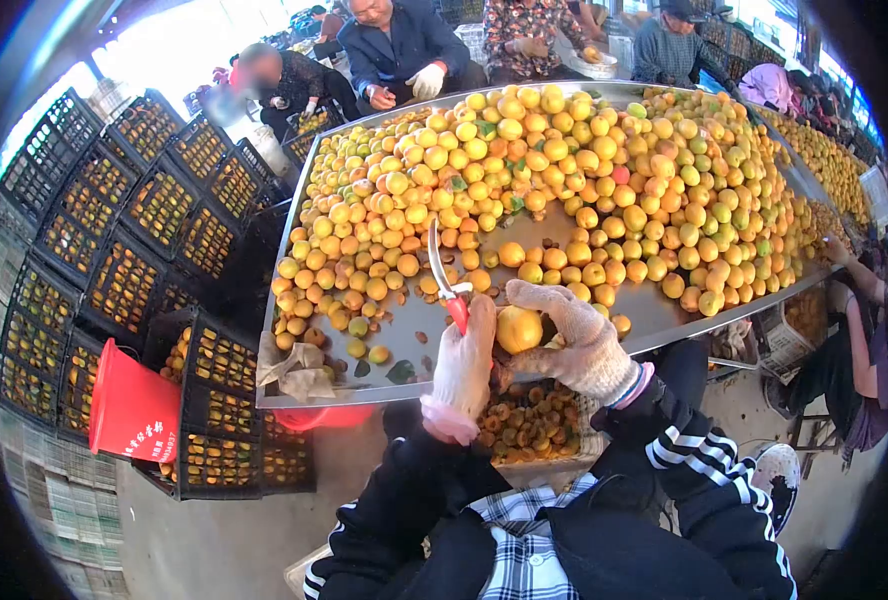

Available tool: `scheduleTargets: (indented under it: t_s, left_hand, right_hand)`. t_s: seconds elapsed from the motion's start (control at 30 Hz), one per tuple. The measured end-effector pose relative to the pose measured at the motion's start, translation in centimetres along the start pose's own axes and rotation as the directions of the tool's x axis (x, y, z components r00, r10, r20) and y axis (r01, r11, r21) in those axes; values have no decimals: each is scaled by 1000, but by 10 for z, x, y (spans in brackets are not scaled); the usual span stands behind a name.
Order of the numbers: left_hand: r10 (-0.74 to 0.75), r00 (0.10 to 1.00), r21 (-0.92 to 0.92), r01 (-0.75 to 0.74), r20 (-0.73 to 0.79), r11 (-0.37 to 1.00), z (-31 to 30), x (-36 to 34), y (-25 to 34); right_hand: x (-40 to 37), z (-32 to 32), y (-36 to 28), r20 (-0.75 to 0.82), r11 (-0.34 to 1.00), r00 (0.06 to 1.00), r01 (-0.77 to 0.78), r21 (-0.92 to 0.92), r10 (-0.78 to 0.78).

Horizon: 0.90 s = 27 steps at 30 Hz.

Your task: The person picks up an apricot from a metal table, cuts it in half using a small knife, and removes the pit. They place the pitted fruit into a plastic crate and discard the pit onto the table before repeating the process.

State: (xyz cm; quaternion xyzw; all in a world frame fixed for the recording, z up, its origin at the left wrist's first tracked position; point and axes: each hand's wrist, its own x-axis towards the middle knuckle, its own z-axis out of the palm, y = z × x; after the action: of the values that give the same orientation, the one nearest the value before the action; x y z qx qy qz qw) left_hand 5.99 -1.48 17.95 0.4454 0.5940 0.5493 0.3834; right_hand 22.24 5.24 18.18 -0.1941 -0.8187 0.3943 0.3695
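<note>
My left hand (466,365), in a pale glove, grips the red handle of a curved knife (438,262), its blade pointing up and away from me. Between the gloved thumb and fingers of my right hand (586,345) is a yellow apricot (519,330). Both hands are close together over the near edge of a metal table (554,232), which bears a large heap of apricots (654,180). Below my hands stands a crate of halved apricots (534,425), partly covered by my arms.
Black crates of fruit (124,270) are stacked at the left, with a red bucket (136,403) beside them. A cloth (297,372) lies on the table's near left corner. Several people sit across the table; another person (864,340) is at the right.
</note>
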Motion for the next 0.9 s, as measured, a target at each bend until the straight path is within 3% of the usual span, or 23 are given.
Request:
scheduleTargets:
  t_s: [0.03,0.07,0.1,0.17,0.2,0.23,0.27,0.3,0.4,0.47,0.53,0.57,0.63,0.67,0.7,0.77,0.8,0.83,0.9]
  left_hand:
    - [-132,991,-101,132,-1,986,2,-3,3]
    - [-75,997,-184,68,-29,981,8,-5,1]
    - [-16,998,-265,-1,-60,964,15,-6,-1]
    - [-61,996,-323,38,-63,946,22,-6,-7]
    - [-90,995,-347,69,-45,935,22,-6,-8]
    - [-113,993,-372,97,-21,923,23,-4,-8]
    - [-166,986,-388,157,10,908,25,-2,-14]
    - [-72,997,-546,69,16,835,31,-2,-16]
    - [-127,991,-401,106,-28,910,32,-2,0]
    - [-47,998,-342,26,-53,939,34,-5,2]
    - [-259,962,-571,164,-89,805,41,-5,11]
    - [-262,962,-569,171,-82,805,42,-5,8]
    - [-265,931,-423,141,-250,895,43,-4,2]
    - [-282,931,-410,169,-231,896,41,-7,2]
    - [-185,907,-218,107,-378,970,46,-8,11]
    - [-187,943,-312,96,-275,945,41,-10,5]
    - [-103,965,-321,20,-243,947,40,-4,-14]
    - [-99,966,-324,17,-238,946,45,-2,-19]
    - [-12,880,-183,-85,-476,979,57,-2,-17]
  right_hand:
    - [-2,2,2,-66,1000,998,-4,11,5]
    - [-1,4,5,-91,995,992,87,-39,-90]
    - [-1,4,3,-92,995,992,86,-42,-89]
    - [-1,3,-1,-94,961,987,100,-257,-128]
    - [-1,1,-5,-95,947,990,73,-312,-108]
    - [-1,2,4,-117,926,971,159,-342,-210]
    - [0,0,2,-94,907,972,162,-389,-214]
    - [1,0,-2,-74,885,974,162,-437,-215]
    - [0,7,-6,-195,916,967,76,-393,-164]
    - [2,14,-7,-252,932,954,64,-357,-162]
    - [4,19,-9,-336,939,929,31,-343,-153]
    - [3,20,-10,-341,939,928,23,-343,-147]
    - [3,18,-12,-264,925,965,-96,-368,-5]
    - [2,24,-3,-294,920,953,-51,-389,-72]
    - [2,26,-4,-288,923,956,-61,-381,-56]
    - [-2,33,-1,-357,952,934,-100,-290,-10]
    - [-3,35,3,-358,957,927,-200,-209,115]
    - [-4,36,6,-362,956,926,-199,-215,112]
    - [-4,39,11,-328,959,918,-266,-96,222]
